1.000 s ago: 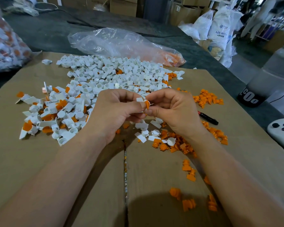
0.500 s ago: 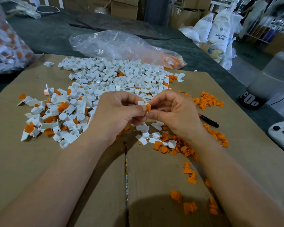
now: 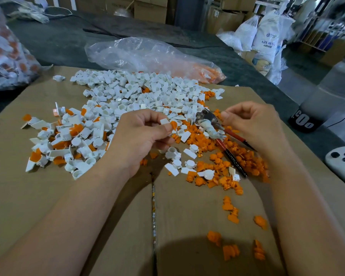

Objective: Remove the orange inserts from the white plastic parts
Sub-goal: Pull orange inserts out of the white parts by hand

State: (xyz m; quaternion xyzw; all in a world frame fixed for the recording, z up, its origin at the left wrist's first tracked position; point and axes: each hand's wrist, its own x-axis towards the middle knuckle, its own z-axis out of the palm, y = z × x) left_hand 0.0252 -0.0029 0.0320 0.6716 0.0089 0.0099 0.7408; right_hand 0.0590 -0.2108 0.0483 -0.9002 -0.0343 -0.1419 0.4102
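Head view: the left hand (image 3: 143,136) pinched a white plastic part (image 3: 165,121) at its fingertips, its orange insert (image 3: 174,125) jutting out, above the piles on the cardboard-covered desk (image 3: 48,196). The piece looked light, stiff and slick; it was probably best held by the white tab and the insert pulled at its exposed edge. The right hand (image 3: 253,124) was curled beside the red-handled pliers (image 3: 207,124); whether it gripped them could not be told.

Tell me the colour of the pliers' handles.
The pliers' handles are red with black ends; head view.
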